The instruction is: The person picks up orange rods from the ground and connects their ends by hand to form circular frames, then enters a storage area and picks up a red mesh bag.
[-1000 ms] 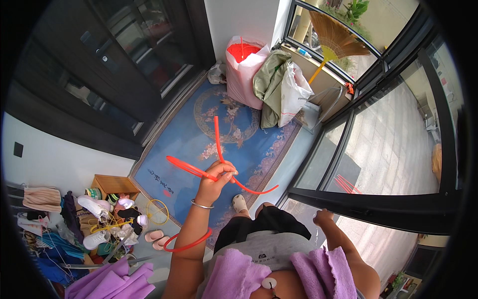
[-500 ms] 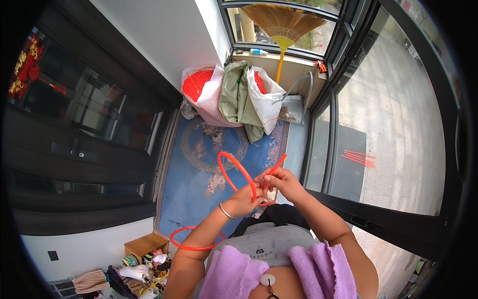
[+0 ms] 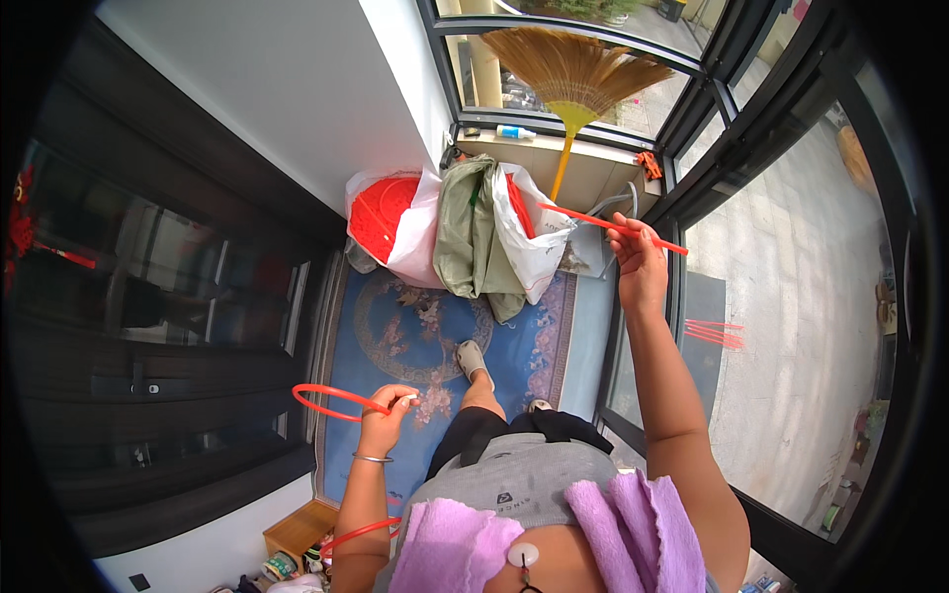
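Note:
My left hand (image 3: 384,425) is closed on a loop of red plastic tubing (image 3: 331,391), over the rug at the lower left. Another bend of red tubing (image 3: 361,534) shows at that forearm. A small pale bit (image 3: 410,397) shows at the left fingertips; I cannot make out what it is. My right hand (image 3: 643,265), raised at the right beside the glass door, pinches a straight red tube (image 3: 605,223). This tube's far end reaches over a white sack (image 3: 537,247) with red pieces in its mouth.
A second white sack (image 3: 419,237) full of red pieces and a green sack (image 3: 463,227) stand on the blue rug (image 3: 395,336). A yellow-handled broom (image 3: 563,163) leans at the window. Several red sticks (image 3: 714,333) lie beyond the glass. Below left is a wooden box (image 3: 292,529).
My hands have moved apart. The right has gone up and forward with a straight red tube; the left has moved left with the looped tubing. One of my feet has come into view.

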### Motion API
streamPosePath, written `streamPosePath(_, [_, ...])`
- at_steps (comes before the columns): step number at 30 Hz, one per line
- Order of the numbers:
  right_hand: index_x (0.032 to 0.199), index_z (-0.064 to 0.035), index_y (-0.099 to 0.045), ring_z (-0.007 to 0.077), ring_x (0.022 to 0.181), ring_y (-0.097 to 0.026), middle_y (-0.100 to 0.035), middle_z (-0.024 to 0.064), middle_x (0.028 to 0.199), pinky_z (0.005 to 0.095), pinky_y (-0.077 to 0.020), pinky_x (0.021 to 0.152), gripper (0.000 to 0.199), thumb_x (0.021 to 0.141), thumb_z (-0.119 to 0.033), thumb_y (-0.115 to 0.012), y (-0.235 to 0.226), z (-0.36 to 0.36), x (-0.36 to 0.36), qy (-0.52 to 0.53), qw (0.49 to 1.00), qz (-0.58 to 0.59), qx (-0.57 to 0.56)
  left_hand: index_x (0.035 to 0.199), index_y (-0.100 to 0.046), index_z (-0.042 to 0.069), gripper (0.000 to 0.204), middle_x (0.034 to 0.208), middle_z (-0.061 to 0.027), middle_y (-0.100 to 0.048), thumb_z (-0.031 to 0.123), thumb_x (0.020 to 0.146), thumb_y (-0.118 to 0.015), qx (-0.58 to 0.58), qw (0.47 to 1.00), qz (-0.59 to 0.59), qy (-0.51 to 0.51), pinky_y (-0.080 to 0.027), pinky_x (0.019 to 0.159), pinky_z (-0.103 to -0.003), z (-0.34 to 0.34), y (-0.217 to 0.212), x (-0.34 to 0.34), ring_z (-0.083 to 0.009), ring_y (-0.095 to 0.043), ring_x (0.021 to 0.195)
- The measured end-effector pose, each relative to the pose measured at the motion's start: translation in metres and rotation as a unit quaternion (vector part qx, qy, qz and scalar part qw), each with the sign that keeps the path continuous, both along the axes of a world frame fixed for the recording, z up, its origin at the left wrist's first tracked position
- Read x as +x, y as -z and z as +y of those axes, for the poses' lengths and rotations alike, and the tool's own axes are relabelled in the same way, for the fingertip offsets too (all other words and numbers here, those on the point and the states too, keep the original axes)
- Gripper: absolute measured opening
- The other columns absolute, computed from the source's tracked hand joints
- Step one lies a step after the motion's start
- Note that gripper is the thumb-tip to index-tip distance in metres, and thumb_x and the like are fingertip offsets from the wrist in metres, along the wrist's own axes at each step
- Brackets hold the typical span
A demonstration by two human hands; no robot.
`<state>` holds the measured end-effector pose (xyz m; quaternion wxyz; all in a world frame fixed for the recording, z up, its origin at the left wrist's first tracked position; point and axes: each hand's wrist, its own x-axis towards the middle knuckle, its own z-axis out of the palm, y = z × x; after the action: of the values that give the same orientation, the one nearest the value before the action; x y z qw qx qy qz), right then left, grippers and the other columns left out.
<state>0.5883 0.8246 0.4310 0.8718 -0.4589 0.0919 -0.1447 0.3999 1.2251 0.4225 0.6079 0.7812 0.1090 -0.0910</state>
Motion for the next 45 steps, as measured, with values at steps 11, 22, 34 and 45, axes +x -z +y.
streamPosePath(11, [0.111, 0.0025, -0.053, 0.0246, 0.093, -0.064, -0.061, 0.0174, 0.111, 0.0319, -0.0531, 0.081, 0.027, 0.098, -0.018, -0.041, 0.131, 0.036, 0.176, 0.11, 0.987, 0.105, 0.044, 0.089, -0.063, 0.001, 0.01, 0.078, -0.0064, -0.061, 0.005, 0.08, -0.059, 0.03, 0.991, 0.012, 0.13, -0.045, 0.061, -0.028, 0.029, 0.031, 0.163, -0.0139, -0.055, 0.067])
streamPosePath(22, [0.12, 0.0008, -0.046, 0.0376, 0.088, -0.062, -0.051, 0.0198, 0.119, 0.0458, -0.0557, 0.072, 0.035, 0.089, -0.013, -0.052, 0.28, 0.057, 0.256, -0.08, 0.847, 0.523, -0.058, 0.094, -0.063, 0.001, 0.011, 0.077, -0.0006, -0.059, 0.002, 0.083, -0.059, -0.043, 0.99, 0.131, 0.0, -0.043, 0.056, -0.022, 0.0, 0.025, 0.227, -0.006, -0.05, 0.062])
streamPosePath(34, [0.125, -0.0009, -0.051, 0.0137, 0.095, -0.058, -0.062, 0.0061, 0.108, 0.0284, -0.0451, 0.084, 0.043, 0.095, -0.031, -0.05, 0.089, 0.234, 0.155, -0.652, 0.722, 0.221, 0.067, 0.089, -0.063, 0.002, 0.01, 0.07, -0.0009, -0.059, 0.009, 0.084, -0.059, -0.136, 0.97, 0.192, -0.057, -0.036, 0.047, -0.019, -0.019, 0.042, 0.269, -0.0055, -0.05, 0.056])
streamPosePath(45, [0.122, -0.002, -0.052, 0.0144, 0.085, -0.06, -0.064, 0.006, 0.097, 0.0284, -0.047, 0.079, 0.032, 0.096, -0.02, -0.048, 0.094, 0.319, 0.107, -0.635, 0.672, 0.355, 0.136, 0.093, -0.062, -0.001, 0.011, 0.075, -0.0039, -0.063, 0.004, 0.084, -0.059, -0.168, 0.968, 0.132, -0.131, -0.043, 0.048, -0.021, 0.055, 0.069, 0.209, -0.008, -0.055, 0.054])
